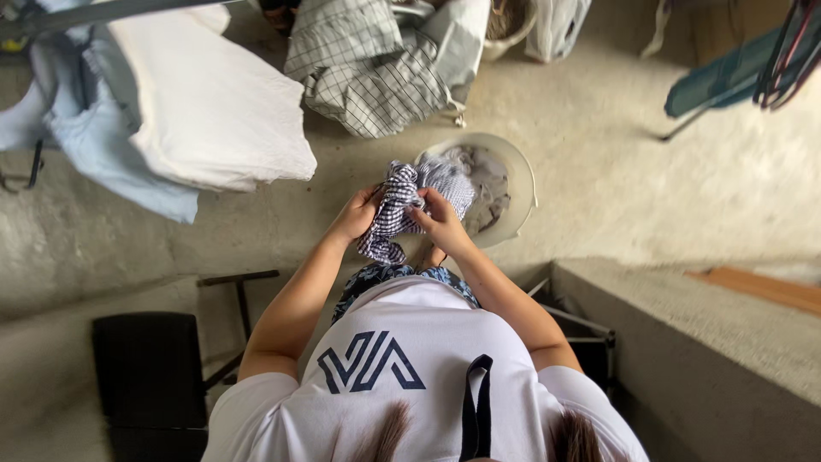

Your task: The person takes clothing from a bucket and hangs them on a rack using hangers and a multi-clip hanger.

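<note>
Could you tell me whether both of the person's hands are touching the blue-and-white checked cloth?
Touching. The head view shows the left hand and the right hand both gripping the bunched checked cloth, fingers closed on its folds, above the basin.

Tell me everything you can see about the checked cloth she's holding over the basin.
The checked cloth is a small-checked fabric in dark blue and white, soft and crumpled, bunched into a twisted wad. The left hand grips its left side and the right hand clasps its middle, both holding it up at waist height. One end hangs down between the hands; the other spreads toward the pale round basin on the floor, which holds more grey laundry.
</note>
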